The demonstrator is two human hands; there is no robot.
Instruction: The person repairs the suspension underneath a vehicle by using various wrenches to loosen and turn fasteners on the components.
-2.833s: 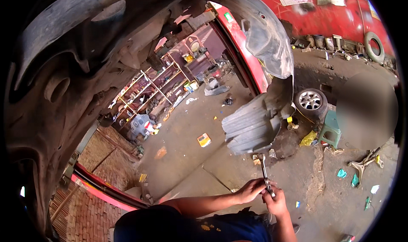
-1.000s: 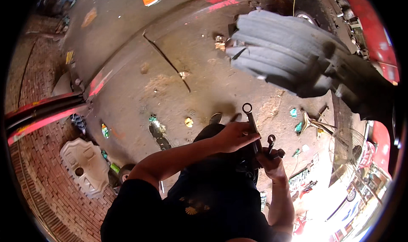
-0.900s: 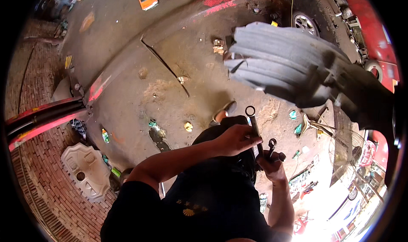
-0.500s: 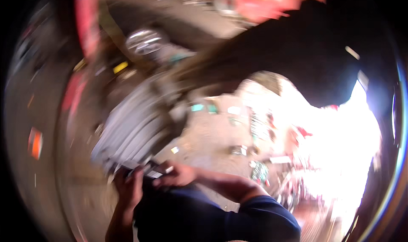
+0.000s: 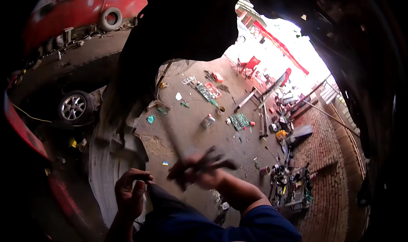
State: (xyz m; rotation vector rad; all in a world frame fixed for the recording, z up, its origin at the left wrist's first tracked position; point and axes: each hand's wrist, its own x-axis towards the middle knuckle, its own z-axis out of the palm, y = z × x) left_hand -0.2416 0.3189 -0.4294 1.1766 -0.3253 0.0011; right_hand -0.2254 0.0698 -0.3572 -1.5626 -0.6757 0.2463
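Note:
Low in the head view, my left hand (image 5: 129, 195) is raised beside a ribbed grey metal panel (image 5: 102, 170). Its fingers are bent over with the thumb apart from them, and nothing shows between them. My right hand (image 5: 208, 176) is to its right, blurred by motion. It is closed around dark, elongated shapes that stick out on several sides; their kind cannot be made out. A pale smear runs upward from this hand, over the floor. My right forearm reaches in from the blue sleeve.
A large dark torn-edged body (image 5: 187, 25) hangs across the upper middle. A wheel (image 5: 75, 107) lies at left, with a tyre (image 5: 111, 19) against the red wall. Green tool trays (image 5: 239, 121), a tin (image 5: 220, 110) and a red chair (image 5: 250, 64) stand on the floor. Brick paving (image 5: 325, 170) lies right.
My hands were together at the metal panel's lower edge with a small greyish object; now they are apart, the right one moved right and up. The view has swung round and is sharper.

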